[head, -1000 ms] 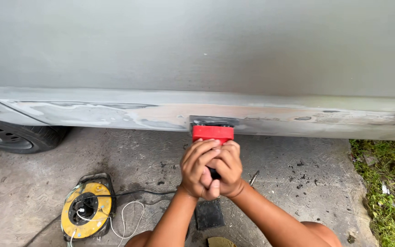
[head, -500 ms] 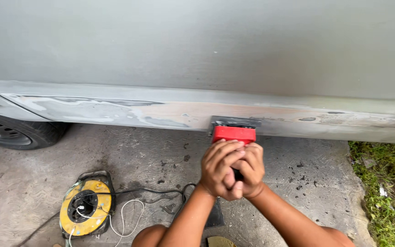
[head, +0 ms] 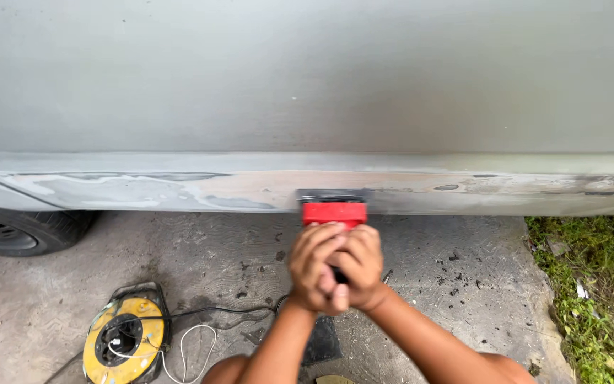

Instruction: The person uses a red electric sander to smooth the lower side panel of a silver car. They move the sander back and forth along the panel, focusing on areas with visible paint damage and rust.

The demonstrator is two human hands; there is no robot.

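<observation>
Both my left hand point(head: 314, 267) and right hand point(head: 360, 269) gripped the red sander point(head: 334, 212), pressed, I think, flat against the car sill point(head: 179, 188) straight ahead.

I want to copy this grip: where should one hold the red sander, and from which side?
Probably grip the rear body of the red sander, coming from the ground side. Its pad faces the car sill, so only the back is free; left hand and right hand clasp there.
</observation>
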